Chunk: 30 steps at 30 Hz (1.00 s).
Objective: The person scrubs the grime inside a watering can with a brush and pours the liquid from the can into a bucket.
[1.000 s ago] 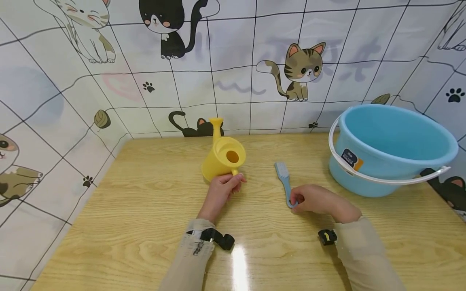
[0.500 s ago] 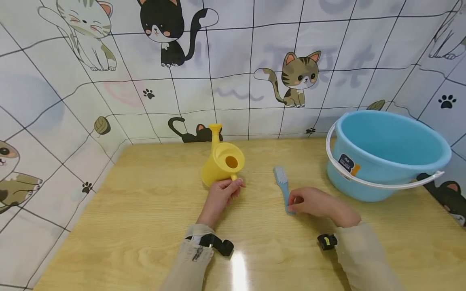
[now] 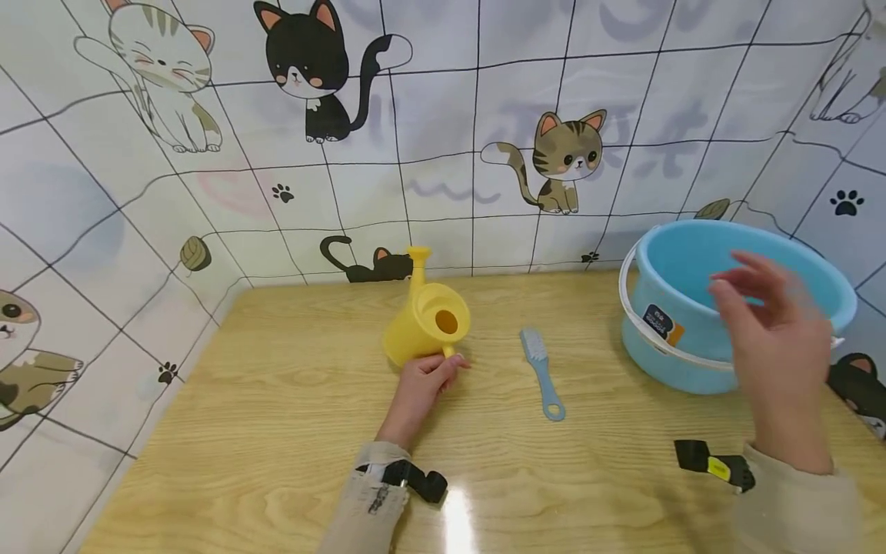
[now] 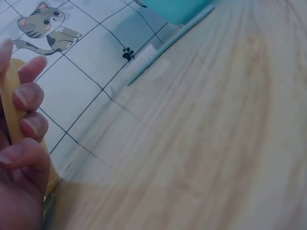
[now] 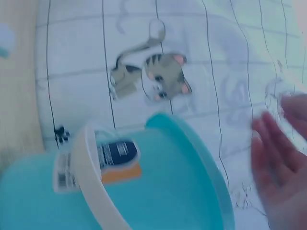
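A yellow toy watering can [image 3: 415,331] stands on the table, its spout toward the back wall. My left hand [image 3: 422,392] grips its handle; in the left wrist view the fingers [image 4: 29,96] curl around the yellow handle [image 4: 12,96]. To the right lies a blue brush [image 3: 541,373] with white bristles, flat on the table and touched by no hand. My right hand [image 3: 778,362], slightly blurred, is raised in front of the blue bucket [image 3: 664,285] and overlaps its rim in the head view. Nothing shows between its loosely bent fingers [image 5: 276,143].
The bucket stands at the table's right side, its white handle [image 3: 640,327] hanging down along the front. A label [image 3: 662,325] is on its wall. Behind the wooden table [image 3: 291,400] hangs a white gridded sheet [image 3: 443,185] printed with cats.
My right hand has let go of the brush handle and moved right and up to the bucket. The brush stays on the table. My left hand keeps its grip on the watering can.
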Motion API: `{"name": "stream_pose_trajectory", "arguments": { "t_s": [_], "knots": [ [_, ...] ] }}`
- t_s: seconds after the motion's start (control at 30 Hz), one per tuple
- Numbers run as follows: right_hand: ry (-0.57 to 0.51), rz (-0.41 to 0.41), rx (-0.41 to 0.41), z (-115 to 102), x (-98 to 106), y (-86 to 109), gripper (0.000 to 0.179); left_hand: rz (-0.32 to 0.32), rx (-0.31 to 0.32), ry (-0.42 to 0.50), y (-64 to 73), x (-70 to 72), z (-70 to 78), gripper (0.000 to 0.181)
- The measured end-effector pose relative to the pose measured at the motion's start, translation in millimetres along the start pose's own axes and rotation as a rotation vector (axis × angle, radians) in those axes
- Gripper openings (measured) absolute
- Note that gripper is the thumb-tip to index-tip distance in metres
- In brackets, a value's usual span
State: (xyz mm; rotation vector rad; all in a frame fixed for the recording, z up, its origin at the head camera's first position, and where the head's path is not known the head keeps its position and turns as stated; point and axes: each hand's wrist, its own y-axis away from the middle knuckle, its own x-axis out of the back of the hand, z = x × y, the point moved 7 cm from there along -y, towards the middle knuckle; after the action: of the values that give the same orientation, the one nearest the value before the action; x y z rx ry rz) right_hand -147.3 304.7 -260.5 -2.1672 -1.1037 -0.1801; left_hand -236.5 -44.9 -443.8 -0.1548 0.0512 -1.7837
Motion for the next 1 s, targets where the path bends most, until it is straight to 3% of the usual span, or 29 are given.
{"name": "stream_pose_trajectory", "arguments": {
  "t_s": [0.07, 0.13, 0.23, 0.33, 0.4, 0.6, 0.77, 1.0],
  "knots": [
    [-0.02, 0.187, -0.066, 9.8, 22.7, -0.7, 0.036, 0.003, -0.01, -0.005, 0.4, -1.6, -0.6, 0.056],
    [-0.046, 0.276, -0.178, 25.8, 35.4, 0.3, 0.038, 0.017, -0.015, -0.007, 0.9, -2.3, -0.8, 0.056],
    [-0.093, 0.316, -0.358, 54.9, 44.8, -1.1, 0.042, 0.056, -0.012, -0.005, 1.2, -1.1, 0.2, 0.052],
    [-0.115, 0.31, -0.453, 79.7, 48.3, -4.2, 0.046, 0.105, 0.001, 0.019, 0.5, 2.1, 1.1, 0.052],
    [-0.185, 0.284, -0.462, 92.5, 45.7, -5.8, 0.048, 0.135, 0.006, 0.044, -0.3, 5.0, 1.2, 0.051],
    [-0.672, 0.198, -0.48, 118.0, 25.3, -11.5, 0.064, 0.262, 0.023, 0.083, 2.2, 20.7, 6.2, 0.046],
    [-0.717, 0.134, -0.5, 124.1, 17.1, -15.6, 0.066, 0.379, 0.004, 0.076, 15.8, 33.1, 28.0, 0.041],
    [-0.755, 0.162, -0.448, 115.2, 19.6, -10.6, 0.067, 0.431, -0.044, 0.099, 28.7, 37.3, 57.7, 0.044]
  ]
}}
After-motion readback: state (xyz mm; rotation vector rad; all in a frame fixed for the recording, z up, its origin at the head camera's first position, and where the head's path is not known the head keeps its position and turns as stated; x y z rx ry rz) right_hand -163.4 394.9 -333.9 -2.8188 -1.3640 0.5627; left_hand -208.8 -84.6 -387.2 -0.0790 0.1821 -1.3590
